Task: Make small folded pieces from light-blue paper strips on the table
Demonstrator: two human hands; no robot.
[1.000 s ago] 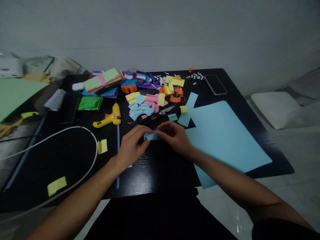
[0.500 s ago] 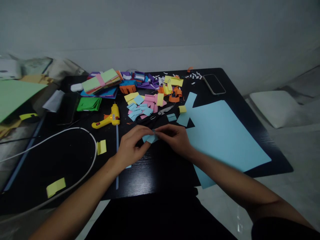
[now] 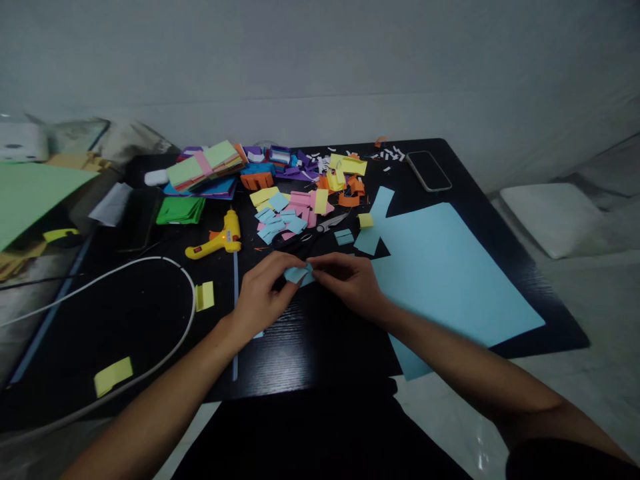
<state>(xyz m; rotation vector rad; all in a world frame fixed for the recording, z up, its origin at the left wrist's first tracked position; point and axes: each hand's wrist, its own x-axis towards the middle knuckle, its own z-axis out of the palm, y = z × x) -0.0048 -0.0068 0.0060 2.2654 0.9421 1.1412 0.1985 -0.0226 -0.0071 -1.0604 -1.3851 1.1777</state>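
Both my hands meet over a small piece of light blue paper [image 3: 296, 274] above the black table. Its left side is pinched between the thumb and fingers of my left hand [image 3: 265, 293]. My right hand [image 3: 353, 283] grips the right edge with thumb and fingertips. The paper looks folded, though the fingers cover part of it. Scissors [image 3: 331, 223] lie just beyond my hands, their handles partly hidden. Past them is a heap of small folded blue papers [image 3: 283, 220] with pink and yellow ones. A large light blue sheet [image 3: 450, 267] lies under my right forearm.
A yellow glue gun [image 3: 220, 239] with a glue stick [image 3: 235, 320] near it lies to the left. A white cable [image 3: 193, 300] loops over the table. Bundled coloured paper [image 3: 205, 167] and green papers [image 3: 180, 210] are at the back left, a phone [image 3: 429, 171] at the back right.
The blue paper has turned slightly between my fingers, its folded left part now showing more raised. My hands have barely shifted, and the whole view has moved a little.
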